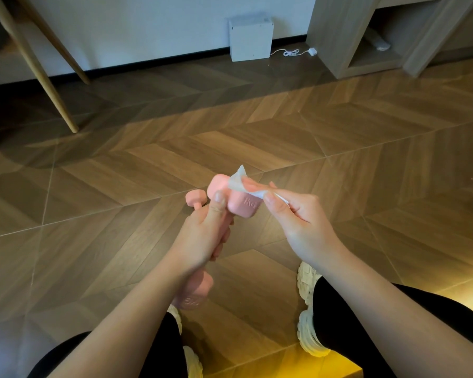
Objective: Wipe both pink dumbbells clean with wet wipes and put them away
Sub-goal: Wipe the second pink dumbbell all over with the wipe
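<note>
Two pink dumbbells are in view. The held dumbbell [241, 205] is raised on end above the wood floor [339, 148], with the left hand [202, 236] wrapped round its handle and the thumb on its upper head. The right hand [292, 214] pinches a wet wipe [242, 182] against that head. The second dumbbell [194, 199] lies just behind the held dumbbell, mostly hidden.

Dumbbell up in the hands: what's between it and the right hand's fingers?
A white wet wipe: the right hand holds it with its fingers against the dumbbell. Head view shows it.
</note>
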`<state>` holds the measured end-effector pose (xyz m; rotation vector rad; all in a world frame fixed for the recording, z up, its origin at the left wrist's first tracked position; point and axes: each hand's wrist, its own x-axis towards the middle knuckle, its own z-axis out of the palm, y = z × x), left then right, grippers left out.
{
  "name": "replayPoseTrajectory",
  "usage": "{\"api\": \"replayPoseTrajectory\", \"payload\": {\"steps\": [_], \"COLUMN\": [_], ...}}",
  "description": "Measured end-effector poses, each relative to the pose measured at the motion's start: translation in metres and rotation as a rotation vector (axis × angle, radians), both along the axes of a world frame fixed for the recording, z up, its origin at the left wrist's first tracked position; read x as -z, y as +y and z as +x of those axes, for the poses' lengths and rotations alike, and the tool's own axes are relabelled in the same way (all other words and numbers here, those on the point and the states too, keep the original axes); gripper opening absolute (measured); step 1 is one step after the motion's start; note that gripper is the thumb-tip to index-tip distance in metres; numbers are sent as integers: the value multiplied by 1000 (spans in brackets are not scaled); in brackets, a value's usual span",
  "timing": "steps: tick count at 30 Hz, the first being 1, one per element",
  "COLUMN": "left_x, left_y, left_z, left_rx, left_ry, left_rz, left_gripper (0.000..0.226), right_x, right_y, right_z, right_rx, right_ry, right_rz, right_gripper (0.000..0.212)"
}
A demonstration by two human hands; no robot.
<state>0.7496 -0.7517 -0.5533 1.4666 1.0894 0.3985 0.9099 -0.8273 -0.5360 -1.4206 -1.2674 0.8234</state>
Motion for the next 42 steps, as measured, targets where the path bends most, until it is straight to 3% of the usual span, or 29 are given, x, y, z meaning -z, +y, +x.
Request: {"api": "replayPoseTrajectory", "payload": {"steps": [3,10,15,18,26,30,36,42], "left_x": [-1,-6,-5,-1,-2,-11,-4,-5], "left_y": [1,-3,4,3,5,6,3,3], "left_z": [-3,-10,-16,-14,-4,-4,-10,-16], "left_rx": [-25,55,252,296,82,-28,-43,164], "left_ry": [-20,-167,89,162,100,37,-98,-56], "left_rz": [16,119,357,365,200,142,184,415], "left_gripper": [86,51,52,52,69,74,60,61], "right_x": [4,9,8,4,0,5,8,7], "right_y": [-2,3,4,4,-2,-4,0,3], "right_z": [4,6,3,0,-3,2,4,6], "right_rx": [21,73,62,40,-12,22,82,74], "right_ry": [-43,20,59,75,-6,-64,-38,87], "right_rz": [-38,-42,-63,-47,49,3,-55,-68], "right_gripper": [35,44,36,33,30,30,36,37]}}
